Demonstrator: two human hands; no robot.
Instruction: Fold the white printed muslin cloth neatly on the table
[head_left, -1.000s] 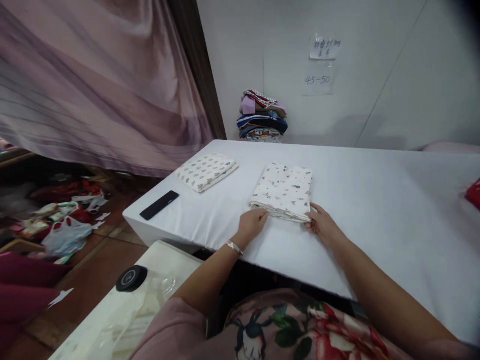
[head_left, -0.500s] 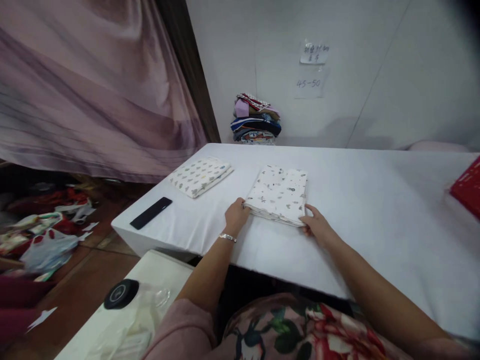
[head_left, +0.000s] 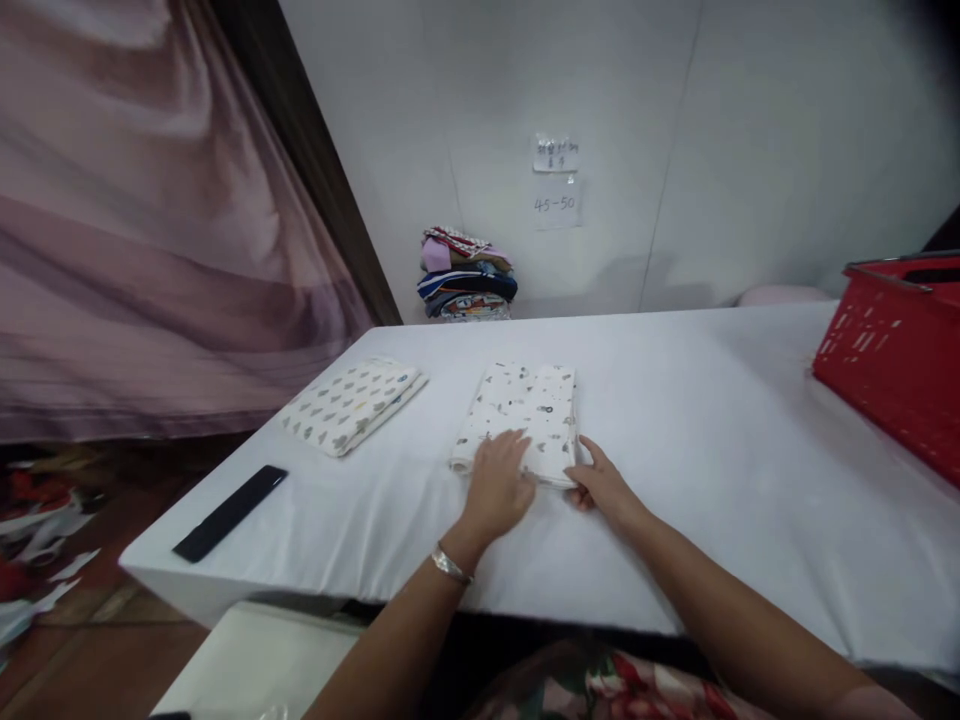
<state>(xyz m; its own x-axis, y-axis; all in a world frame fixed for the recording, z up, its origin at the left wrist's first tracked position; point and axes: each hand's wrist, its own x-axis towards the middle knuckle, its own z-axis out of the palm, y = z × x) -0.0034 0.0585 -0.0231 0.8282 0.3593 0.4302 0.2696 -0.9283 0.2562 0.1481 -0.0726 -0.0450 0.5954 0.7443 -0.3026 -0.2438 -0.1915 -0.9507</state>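
A folded white cloth with small prints [head_left: 525, 410] lies on the white table [head_left: 697, 450] in front of me. My left hand [head_left: 499, 485] rests flat on its near left part, fingers stretched out. My right hand [head_left: 596, 483] touches the cloth's near right corner, fingers curled at its edge. A second folded cloth with a tree-like pattern [head_left: 352, 403] lies further left, apart from both hands.
A black flat device [head_left: 230, 512] lies near the table's left edge. A red plastic basket [head_left: 896, 355] stands at the right. A stack of folded clothes [head_left: 466, 275] sits against the wall. A pink curtain [head_left: 150, 220] hangs at the left.
My left hand moved from the cloth's left edge onto its top. The view has shifted right, and the red basket now shows more fully.
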